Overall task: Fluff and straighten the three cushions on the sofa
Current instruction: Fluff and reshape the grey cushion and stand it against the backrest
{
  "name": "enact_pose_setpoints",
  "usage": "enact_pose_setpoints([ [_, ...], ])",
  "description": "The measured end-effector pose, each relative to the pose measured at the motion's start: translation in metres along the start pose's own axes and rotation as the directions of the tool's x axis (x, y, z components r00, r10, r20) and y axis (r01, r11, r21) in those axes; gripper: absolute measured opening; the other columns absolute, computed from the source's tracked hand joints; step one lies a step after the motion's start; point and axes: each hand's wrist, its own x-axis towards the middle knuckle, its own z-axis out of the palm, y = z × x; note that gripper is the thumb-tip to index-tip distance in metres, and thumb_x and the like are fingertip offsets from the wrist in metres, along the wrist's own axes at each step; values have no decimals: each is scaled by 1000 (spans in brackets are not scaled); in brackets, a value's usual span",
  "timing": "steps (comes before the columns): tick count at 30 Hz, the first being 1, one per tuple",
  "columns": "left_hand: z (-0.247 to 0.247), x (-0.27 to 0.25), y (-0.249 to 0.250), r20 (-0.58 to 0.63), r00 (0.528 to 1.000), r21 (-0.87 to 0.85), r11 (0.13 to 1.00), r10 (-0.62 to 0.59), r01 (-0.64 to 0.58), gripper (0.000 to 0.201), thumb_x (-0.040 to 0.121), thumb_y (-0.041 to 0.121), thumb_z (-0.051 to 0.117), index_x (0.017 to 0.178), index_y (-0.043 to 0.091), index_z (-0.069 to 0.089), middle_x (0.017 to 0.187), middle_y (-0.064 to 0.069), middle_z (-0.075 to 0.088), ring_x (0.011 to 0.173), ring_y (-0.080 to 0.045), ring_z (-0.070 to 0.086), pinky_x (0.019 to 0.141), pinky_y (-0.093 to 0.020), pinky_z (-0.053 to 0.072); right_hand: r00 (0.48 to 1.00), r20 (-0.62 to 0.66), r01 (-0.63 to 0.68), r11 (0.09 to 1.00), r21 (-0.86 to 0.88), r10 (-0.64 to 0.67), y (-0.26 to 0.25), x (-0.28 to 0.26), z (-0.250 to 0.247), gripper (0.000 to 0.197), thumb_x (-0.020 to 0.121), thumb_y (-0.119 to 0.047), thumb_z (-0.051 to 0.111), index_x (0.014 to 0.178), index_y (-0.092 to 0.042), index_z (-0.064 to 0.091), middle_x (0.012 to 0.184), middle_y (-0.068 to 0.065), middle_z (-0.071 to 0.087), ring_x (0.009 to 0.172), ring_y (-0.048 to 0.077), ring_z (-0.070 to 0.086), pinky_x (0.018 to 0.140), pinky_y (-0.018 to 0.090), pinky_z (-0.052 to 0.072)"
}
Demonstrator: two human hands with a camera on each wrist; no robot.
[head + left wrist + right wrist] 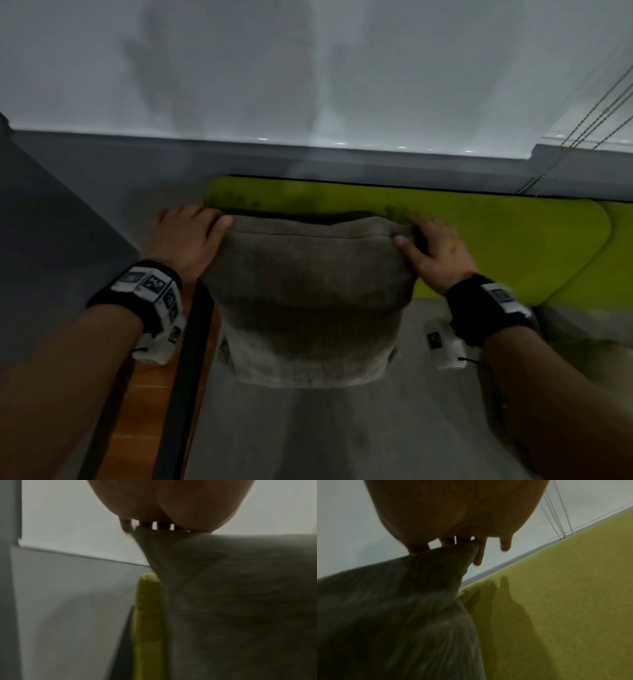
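Note:
A grey-brown cushion (308, 291) stands upright on the grey sofa seat (342, 428), leaning near the lime-green backrest (479, 233). My left hand (191, 233) grips its top left corner, thumb on the front face. My right hand (424, 243) grips the top right corner the same way. In the left wrist view the cushion (240, 601) hangs from my left hand's fingers (126, 526) beside the green backrest edge (149, 615). In the right wrist view my right hand's fingers (478, 555) pinch the cushion corner (450, 563) before the green backrest (556, 601). Other cushions are out of sight.
A white wall (308, 68) with a grey lower band rises behind the sofa. Beaded blind cords (575, 137) hang at the right. A black sofa frame (185, 359) and wooden floor (144, 411) lie at the left.

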Motion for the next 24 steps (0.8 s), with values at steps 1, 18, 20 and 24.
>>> enact_pose_setpoints([
  [1, -6, -6, -4, 55, 999, -7, 1000, 1, 0, 60, 106, 58, 19, 122, 20, 63, 116, -9, 58, 115, -34, 56, 95, -40, 37, 999, 50, 17, 999, 43, -19, 5, -3, -9, 62, 92, -66, 57, 137, -23, 62, 134, 9, 64, 127, 32, 56, 102, 31, 40],
  [18, 0, -31, 42, -413, 911, -215, 971, 6, -104, 40, 105, 41, 40, 122, 12, 62, 134, -17, 57, 121, -40, 51, 106, -52, 41, 861, -437, 217, 965, -144, -259, -25, -56, 2, 45, 98, -37, 58, 135, -12, 63, 137, 18, 61, 123, 43, 55, 105, 63, 41],
  [20, 21, -51, 66, -437, 879, -189, 936, 189, -296, 40, 103, 36, 43, 131, 13, 60, 145, -15, 54, 130, -37, 50, 112, -52, 39, 832, -356, 396, 905, -157, -425, -55, -73, 30, 46, 97, -30, 61, 140, -13, 60, 144, 17, 58, 135, 40, 49, 115, 66, 30],
  [24, 72, -78, 84, -298, 881, -89, 908, 367, -409, 53, 106, 41, 33, 152, 17, 43, 161, -10, 38, 150, -30, 34, 123, -51, 23, 869, -99, 466, 869, -165, -484, -85, -83, 86, 56, 101, -44, 52, 154, -25, 45, 163, 5, 39, 153, 30, 30, 120, 66, 18],
])
